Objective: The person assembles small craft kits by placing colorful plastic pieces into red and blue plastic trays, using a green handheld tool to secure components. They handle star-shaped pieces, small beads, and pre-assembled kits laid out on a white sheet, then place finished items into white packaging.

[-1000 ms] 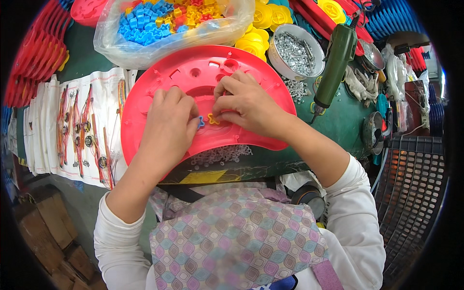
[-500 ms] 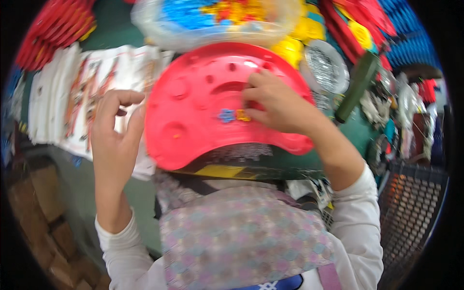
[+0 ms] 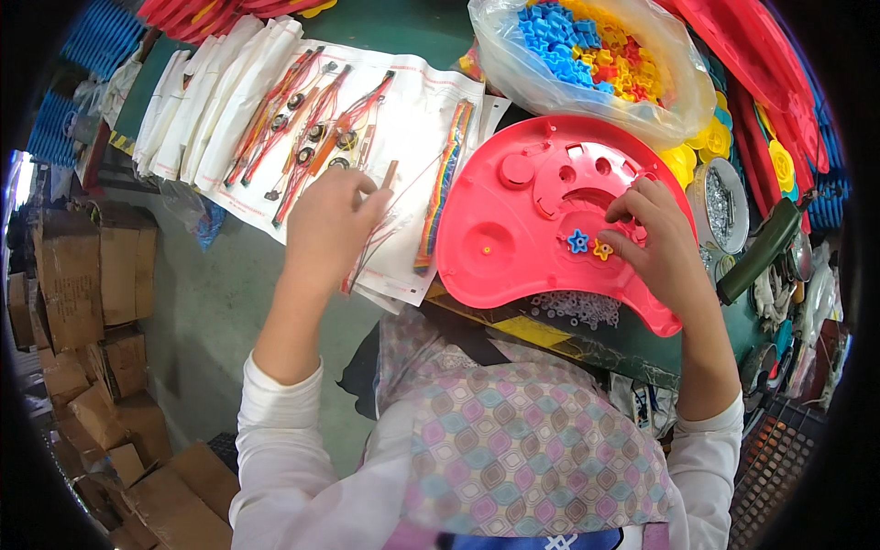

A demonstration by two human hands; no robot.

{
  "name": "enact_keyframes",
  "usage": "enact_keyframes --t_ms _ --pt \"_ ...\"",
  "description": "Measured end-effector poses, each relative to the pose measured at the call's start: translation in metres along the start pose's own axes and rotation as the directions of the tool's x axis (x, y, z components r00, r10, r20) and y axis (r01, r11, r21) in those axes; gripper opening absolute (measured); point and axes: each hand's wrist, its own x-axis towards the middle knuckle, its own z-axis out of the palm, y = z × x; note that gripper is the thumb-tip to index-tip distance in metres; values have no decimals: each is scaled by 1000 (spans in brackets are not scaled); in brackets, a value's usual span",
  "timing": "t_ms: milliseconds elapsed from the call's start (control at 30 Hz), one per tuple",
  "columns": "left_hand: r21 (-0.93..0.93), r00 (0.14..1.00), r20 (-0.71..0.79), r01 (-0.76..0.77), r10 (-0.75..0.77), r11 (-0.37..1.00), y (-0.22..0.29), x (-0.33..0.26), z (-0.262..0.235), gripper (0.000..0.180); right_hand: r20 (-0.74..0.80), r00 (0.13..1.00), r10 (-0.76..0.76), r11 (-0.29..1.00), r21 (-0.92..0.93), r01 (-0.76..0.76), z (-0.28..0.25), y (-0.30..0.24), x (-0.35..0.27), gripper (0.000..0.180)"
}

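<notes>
Hanging over the flat white sheet (image 3: 417, 110), the left grip (image 3: 332, 223) is half curled beside thin red-wired electronic parts (image 3: 315, 134); cannot tell whether it pinches one. Right grip (image 3: 662, 236) is loosely curled over the right side of the glossy red crescent plastic panel (image 3: 541, 264), thumb near a small yellow plastic star (image 3: 602, 249); any hold unclear. Panel lies on the green bench (image 3: 394, 37). Judgement: panel light, stiff, slippery, best taken by its rim; wired parts limp, fragile, best lifted by their solid bodies.
</notes>
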Motion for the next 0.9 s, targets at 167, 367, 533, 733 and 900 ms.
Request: enact_keyframes --t_ms 167,367,533,733,900 --pt "-96 987 152 62 -47 993 -7 13 -4 20 -48 992 -113 992 48 115 8 -23 -6 26" --pt "-776 999 -22 -42 39 629 12 22 -46 13 -84 983 -160 979 116 170 14 -24 -15 25" --pt "-930 959 -197 -248 205 270 63 21 -79 20 -95 982 -165 964 193 181 10 -22 -27 24" --pt "-915 939 173 41 298 402 92 27 -35 15 -156 987 -45 958 273 87 1 -11 -57 23" --pt "-739 814 527 297 244 604 106 25 12 12 -660 746 85 993 118 -9 -20 30 -95 22"
